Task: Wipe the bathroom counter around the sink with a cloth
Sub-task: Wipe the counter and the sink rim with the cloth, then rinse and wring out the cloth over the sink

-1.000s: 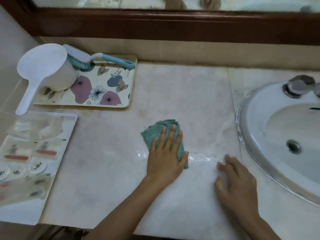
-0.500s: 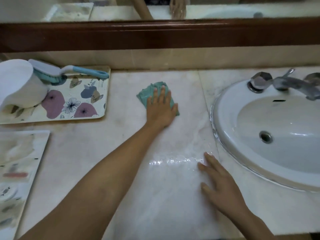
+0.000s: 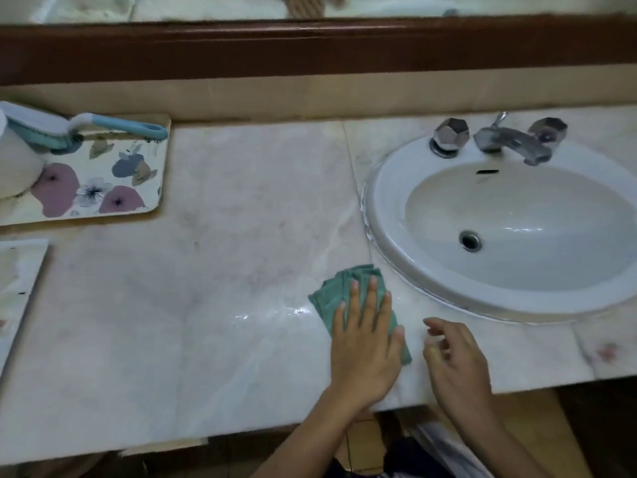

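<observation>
A folded teal cloth (image 3: 332, 291) lies on the pale marble counter (image 3: 213, 270), just left of the white oval sink (image 3: 389, 208) and near the front edge. My left hand (image 3: 365, 343) presses flat on the cloth with straight fingers, covering most of it. My right hand (image 3: 455, 363) hovers close to the right of it, over the counter in front of the sink rim, fingers loosely curled and holding nothing. A wet streak (image 3: 272, 312) glistens on the marble to the left of the cloth.
A floral tray (image 3: 103, 188) at the back left carries a blue-handled scrub brush (image 3: 86, 127) and a white scoop (image 3: 13, 167). A white sheet (image 3: 17, 270) lies at the left edge. A chrome faucet (image 3: 510, 141) stands behind the basin. The mirror's brown frame (image 3: 310, 50) runs along the back.
My left hand has dragged the cloth from the back of the counter to the front, beside the sink rim. My right hand has lifted off the marble and its fingers have curled.
</observation>
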A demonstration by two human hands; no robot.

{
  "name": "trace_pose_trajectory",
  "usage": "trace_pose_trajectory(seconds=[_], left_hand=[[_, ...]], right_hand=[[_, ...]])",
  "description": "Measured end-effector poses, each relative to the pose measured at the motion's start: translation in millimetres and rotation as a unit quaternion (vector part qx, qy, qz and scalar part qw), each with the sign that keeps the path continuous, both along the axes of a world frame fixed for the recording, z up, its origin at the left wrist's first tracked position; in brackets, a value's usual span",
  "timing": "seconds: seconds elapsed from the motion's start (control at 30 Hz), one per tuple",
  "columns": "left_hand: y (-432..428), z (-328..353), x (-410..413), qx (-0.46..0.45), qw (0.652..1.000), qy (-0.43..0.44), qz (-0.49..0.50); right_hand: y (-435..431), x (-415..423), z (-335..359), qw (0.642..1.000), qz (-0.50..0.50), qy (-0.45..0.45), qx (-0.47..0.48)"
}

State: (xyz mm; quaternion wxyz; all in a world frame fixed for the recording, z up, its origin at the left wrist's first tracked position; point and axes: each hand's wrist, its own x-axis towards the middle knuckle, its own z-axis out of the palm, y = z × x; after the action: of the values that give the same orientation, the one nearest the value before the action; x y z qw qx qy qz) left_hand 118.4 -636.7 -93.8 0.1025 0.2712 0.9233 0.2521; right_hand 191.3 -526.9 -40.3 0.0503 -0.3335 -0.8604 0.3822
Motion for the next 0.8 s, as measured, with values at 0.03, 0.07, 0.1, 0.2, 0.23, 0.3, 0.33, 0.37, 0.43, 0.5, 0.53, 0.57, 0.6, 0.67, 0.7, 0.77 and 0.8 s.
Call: trace_pose_trajectory(seconds=[0.03, 0.07, 0.1, 0.2, 0.23, 0.3, 0.33, 0.37, 0.43, 0.5, 0.53, 0.57, 0.6, 0.67, 0.7, 0.77, 0.8], left_hand=[[1, 2, 0, 0.035, 0.999, -0.031, 0.007], [-2, 5, -2, 0.094, 0.991, -0.088, 0.025], [-8, 11, -4, 0.173, 0.972, -0.147, 0.055], [-42, 32, -2, 0.28, 0.936, -0.15, 0.154], [-55, 37, 1, 0.273, 0.94, -0.108, 0.175], [-77, 43, 10, 0.248, 0.944, -0.03, 0.216], [-87, 43, 14, 0.237, 0.943, -0.007, 0.235], [-95, 42, 18, 0.229, 0.94, -0.002, 0.253], [-106, 39, 26, 0.213, 0.935, -0.008, 0.283], [-108, 35, 33, 0.203, 0.934, -0.014, 0.293], [-106, 36, 36, 0.195, 0.937, -0.013, 0.29], [-102, 38, 38, 0.181, 0.942, -0.009, 0.281], [-97, 41, 39, 0.165, 0.951, 0.002, 0.261], [-87, 48, 42, 0.125, 0.973, 0.046, 0.19], [-82, 52, 44, 0.101, 0.981, 0.079, 0.144], [-68, 60, 49, 0.069, 0.986, 0.146, 0.048], [-58, 63, 51, 0.066, 0.982, 0.176, 0.003]], right_hand=[[4, -1, -1, 1.0, 0.007, -0.011, 0.0], [7, -2, -2, 0.999, 0.022, -0.025, 0.005], [7, -4, -3, 0.998, 0.049, -0.042, 0.017], [-7, -19, -1, 0.977, 0.14, -0.112, 0.116], [-15, -25, -1, 0.965, 0.165, -0.133, 0.156], [-32, -34, -3, 0.944, 0.196, -0.169, 0.205], [-38, -37, -6, 0.939, 0.203, -0.178, 0.213], [-41, -38, -9, 0.938, 0.208, -0.173, 0.216], [-37, -34, -18, 0.938, 0.219, -0.123, 0.24], [-23, -30, -17, 0.933, 0.242, -0.101, 0.247], [-13, -29, -13, 0.93, 0.258, -0.104, 0.242], [-3, -29, -7, 0.927, 0.27, -0.118, 0.233], [8, -29, -2, 0.927, 0.277, -0.144, 0.21], [31, -28, 11, 0.938, 0.258, -0.21, 0.1], [43, -26, 18, 0.945, 0.232, -0.229, -0.003], [66, -18, 32, 0.909, 0.153, -0.223, -0.316], [78, -13, 37, 0.848, 0.124, -0.216, -0.468]])
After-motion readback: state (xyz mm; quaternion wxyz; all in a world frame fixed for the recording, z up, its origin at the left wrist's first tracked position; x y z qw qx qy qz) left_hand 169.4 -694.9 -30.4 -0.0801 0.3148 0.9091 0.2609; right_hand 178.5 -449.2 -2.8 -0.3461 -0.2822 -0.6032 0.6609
